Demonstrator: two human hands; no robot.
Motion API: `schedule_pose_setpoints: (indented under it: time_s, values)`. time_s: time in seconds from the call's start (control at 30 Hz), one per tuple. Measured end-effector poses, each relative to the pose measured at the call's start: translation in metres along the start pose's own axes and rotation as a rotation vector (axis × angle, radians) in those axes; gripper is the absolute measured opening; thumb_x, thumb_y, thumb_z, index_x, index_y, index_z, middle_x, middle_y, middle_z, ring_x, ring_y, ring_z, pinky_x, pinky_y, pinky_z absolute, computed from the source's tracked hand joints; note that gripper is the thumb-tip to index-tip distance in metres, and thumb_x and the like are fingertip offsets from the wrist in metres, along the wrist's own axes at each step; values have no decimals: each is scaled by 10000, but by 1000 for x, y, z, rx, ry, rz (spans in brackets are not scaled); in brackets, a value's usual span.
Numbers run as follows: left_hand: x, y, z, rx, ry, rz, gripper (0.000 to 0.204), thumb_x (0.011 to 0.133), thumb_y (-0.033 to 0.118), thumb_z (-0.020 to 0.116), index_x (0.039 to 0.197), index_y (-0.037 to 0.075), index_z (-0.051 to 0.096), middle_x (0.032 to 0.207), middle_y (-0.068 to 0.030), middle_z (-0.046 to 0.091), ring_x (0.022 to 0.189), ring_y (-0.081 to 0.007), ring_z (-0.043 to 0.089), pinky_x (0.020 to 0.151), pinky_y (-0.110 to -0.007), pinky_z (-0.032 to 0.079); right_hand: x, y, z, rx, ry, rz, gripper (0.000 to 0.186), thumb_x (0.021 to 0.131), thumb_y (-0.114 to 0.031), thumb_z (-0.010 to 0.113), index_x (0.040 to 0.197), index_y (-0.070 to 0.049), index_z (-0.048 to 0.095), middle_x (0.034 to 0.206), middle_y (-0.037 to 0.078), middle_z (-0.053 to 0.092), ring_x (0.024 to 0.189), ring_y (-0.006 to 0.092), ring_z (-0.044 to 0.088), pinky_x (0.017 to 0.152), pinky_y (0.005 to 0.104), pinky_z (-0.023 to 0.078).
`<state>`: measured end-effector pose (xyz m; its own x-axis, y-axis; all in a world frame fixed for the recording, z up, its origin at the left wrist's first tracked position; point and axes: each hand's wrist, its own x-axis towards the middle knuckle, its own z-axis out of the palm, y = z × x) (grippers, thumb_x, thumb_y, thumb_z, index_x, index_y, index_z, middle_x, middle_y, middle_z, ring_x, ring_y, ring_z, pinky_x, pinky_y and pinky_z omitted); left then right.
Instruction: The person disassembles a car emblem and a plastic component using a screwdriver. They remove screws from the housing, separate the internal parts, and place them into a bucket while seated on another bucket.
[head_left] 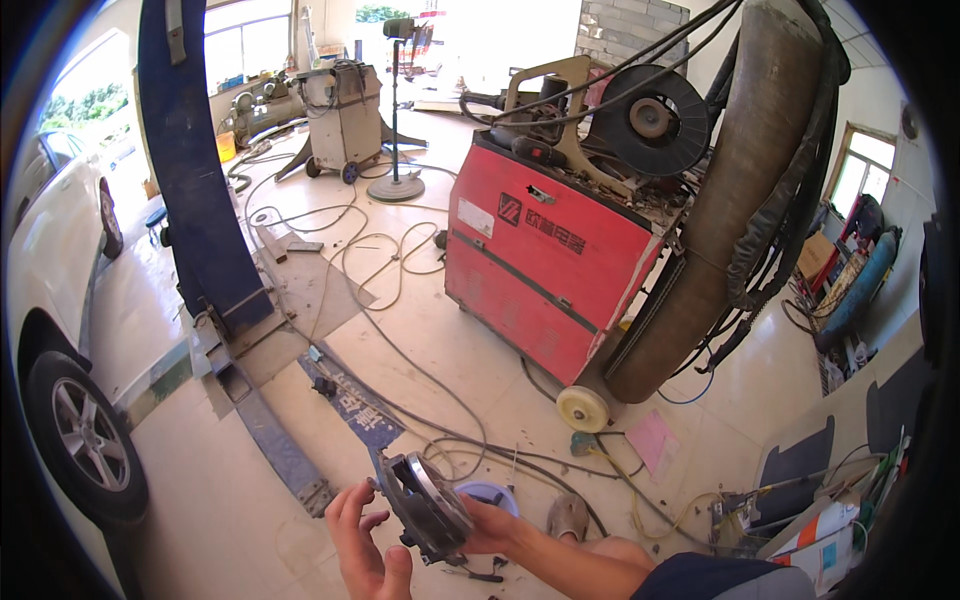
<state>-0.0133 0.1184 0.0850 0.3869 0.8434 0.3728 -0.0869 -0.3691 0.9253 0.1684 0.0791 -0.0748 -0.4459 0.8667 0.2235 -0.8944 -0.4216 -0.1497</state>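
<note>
My right hand grips a round black part with a silver ring, held tilted at the lower middle. My left hand is just left of it, fingers apart and curved; whether a fingertip touches its edge I cannot tell. Below, on the floor, lie a pale purple basin with dark items in it and some small dark pieces. My shoe shows behind my right arm.
A red wheeled machine with spool and hose stands ahead, cables crossing the floor around it. A blue lift post and white car are left. A grey wheeled unit and stand are behind; gas cylinder right.
</note>
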Motion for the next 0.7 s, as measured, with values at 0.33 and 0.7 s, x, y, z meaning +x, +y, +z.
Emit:
schedule_pose_setpoints:
  time_s: [0.33, 0.7]
  values:
    - [2, 0, 6, 14, 22, -2, 750, 982, 404, 578, 1525, -23, 284, 1439, -159, 385, 1290, -282, 439, 1057, -417, 384, 5, -10, 10, -191, 69, -19, 625, 1027, -473, 495, 1498, -81, 370, 1406, 132, 556, 1269, 261, 575, 1058, 465, 484]
    - [2, 3, 3, 48, 39, -14, 751, 966, 316, 622, 1535, -17, 261, 1427, -178, 408, 1272, -277, 446, 1056, -421, 378, 1, -7, 11, -173, 138, 0, 617, 1045, -500, 424, 1519, -114, 343, 1366, 111, 585, 1204, 240, 604, 977, 412, 524]
